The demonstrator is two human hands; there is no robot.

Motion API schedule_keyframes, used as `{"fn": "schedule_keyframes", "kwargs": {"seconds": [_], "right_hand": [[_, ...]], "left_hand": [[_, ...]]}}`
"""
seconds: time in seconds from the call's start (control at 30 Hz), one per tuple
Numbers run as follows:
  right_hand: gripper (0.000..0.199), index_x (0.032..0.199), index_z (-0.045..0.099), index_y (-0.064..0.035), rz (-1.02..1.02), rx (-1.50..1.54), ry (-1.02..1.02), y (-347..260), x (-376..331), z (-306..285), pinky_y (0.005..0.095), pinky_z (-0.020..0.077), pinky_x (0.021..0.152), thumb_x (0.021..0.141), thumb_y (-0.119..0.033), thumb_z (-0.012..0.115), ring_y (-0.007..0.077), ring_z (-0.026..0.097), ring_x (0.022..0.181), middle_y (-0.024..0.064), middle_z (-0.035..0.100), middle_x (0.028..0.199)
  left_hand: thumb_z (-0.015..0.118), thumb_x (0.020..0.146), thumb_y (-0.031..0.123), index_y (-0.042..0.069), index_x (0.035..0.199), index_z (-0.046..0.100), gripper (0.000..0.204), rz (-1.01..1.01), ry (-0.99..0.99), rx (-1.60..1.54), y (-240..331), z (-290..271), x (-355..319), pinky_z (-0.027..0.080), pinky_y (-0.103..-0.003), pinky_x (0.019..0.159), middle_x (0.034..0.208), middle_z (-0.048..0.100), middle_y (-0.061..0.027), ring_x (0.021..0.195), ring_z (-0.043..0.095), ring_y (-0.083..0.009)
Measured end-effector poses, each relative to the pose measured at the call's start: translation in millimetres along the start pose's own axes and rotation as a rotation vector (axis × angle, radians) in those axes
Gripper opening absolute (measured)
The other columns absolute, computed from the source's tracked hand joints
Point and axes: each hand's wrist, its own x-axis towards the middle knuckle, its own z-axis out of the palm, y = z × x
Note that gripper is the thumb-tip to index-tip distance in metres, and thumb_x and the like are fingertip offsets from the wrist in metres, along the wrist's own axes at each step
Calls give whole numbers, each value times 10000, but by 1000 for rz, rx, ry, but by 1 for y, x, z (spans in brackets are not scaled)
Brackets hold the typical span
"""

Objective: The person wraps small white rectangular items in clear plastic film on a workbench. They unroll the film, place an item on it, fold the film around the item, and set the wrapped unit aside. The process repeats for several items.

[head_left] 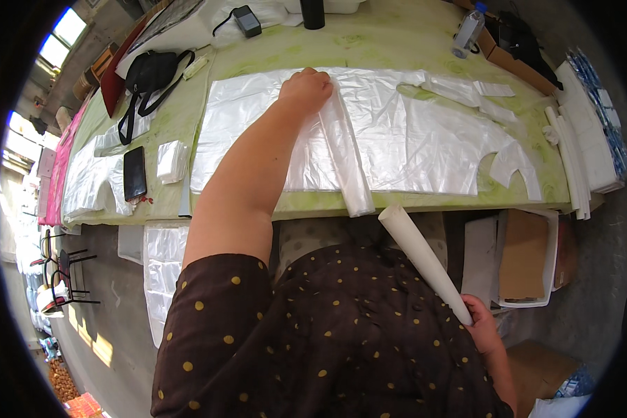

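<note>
My left hand (304,90) reaches across the green table (390,42) and presses down on a folded strip of clear plastic sheet (345,150), its fingers curled on the far end of the fold. The strip lies over a wide layer of clear plastic sheeting (425,146) spread along the table. My right hand (482,324) is low beside my body, below the table's edge, and grips the lower end of a white rolled tube (425,261) that points up toward the table's near edge.
A black phone (134,173) and a small white stack (172,161) lie at the left, a black bag (150,73) behind them. A dark cylinder (313,12) and a plastic bottle (467,31) stand at the far side. White folded stacks (578,139) sit right; boxes (526,254) lie under the table.
</note>
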Motion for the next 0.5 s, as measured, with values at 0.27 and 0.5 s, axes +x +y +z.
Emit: {"fn": "schedule_keyframes", "kwargs": {"seconds": [0.27, 0.5], "right_hand": [[702, 1441, 511, -37, -242, -56, 60, -26, 23, -9, 348, 438, 1088, 773, 44, 713, 202, 568, 1266, 81, 602, 1354], [562, 1368, 597, -54, -593, -553, 153, -132, 119, 10, 380, 492, 1019, 831, -117, 751, 282, 629, 1184, 141, 651, 1284]], "left_hand": [[661, 939, 533, 54, 1546, 385, 821, 359, 301, -143, 1, 40, -76, 269, -509, 1231, 1637, 301, -221, 1491, 315, -443], [569, 809, 820, -15, 1577, 297, 1167, 712, -168, 2, 44, 16, -186, 129, -538, 1275, 1654, 267, -232, 1558, 199, -403]]}}
